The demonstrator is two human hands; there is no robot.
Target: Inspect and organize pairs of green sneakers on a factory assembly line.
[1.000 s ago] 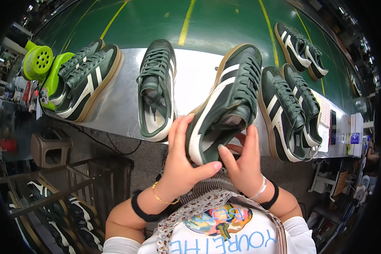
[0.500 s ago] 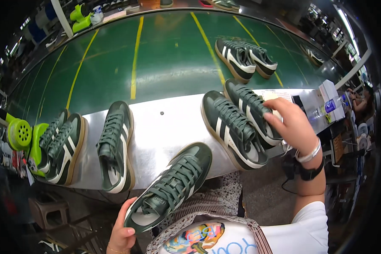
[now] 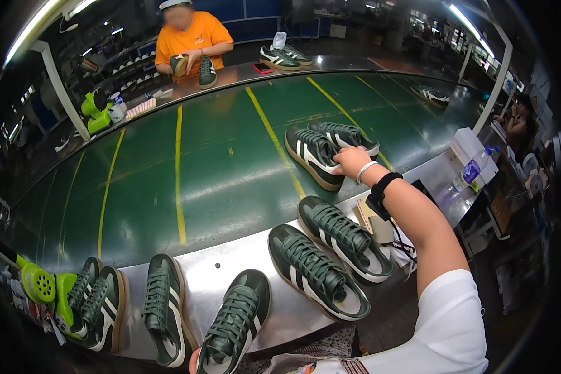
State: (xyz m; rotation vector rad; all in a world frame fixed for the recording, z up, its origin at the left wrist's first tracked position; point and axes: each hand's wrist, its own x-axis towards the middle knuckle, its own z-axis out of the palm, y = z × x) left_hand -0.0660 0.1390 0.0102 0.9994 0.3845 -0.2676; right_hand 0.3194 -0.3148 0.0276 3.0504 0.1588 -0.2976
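Observation:
At the lower edge, a bit of my left hand (image 3: pixel 194 361) shows at the heel of a dark green sneaker (image 3: pixel 235 321) with white stripes, closed on it; most of that hand is hidden. My right arm reaches out over the green conveyor belt (image 3: pixel 218 156). There my right hand (image 3: pixel 353 163) is closed at the heel of the near sneaker (image 3: pixel 311 154) of a pair, and its mate (image 3: pixel 346 134) lies just behind. Nearer me, two more sneakers (image 3: pixel 315 271) (image 3: pixel 346 237) rest on the metal bench, toes pointing away.
On the bench (image 3: pixel 206 280) at left stand another sneaker (image 3: pixel 162 308), a pair (image 3: pixel 100 305) and a lime-green device (image 3: pixel 50 287). A plastic bottle (image 3: pixel 470 169) is at right. Across the belt, a person in orange (image 3: pixel 193 40) handles shoes near a red phone (image 3: pixel 263 68).
My right hand has moved from above the bench sneakers out to the pair on the belt. The view has tilted up, bringing the person opposite into sight. My left hand keeps its sneaker.

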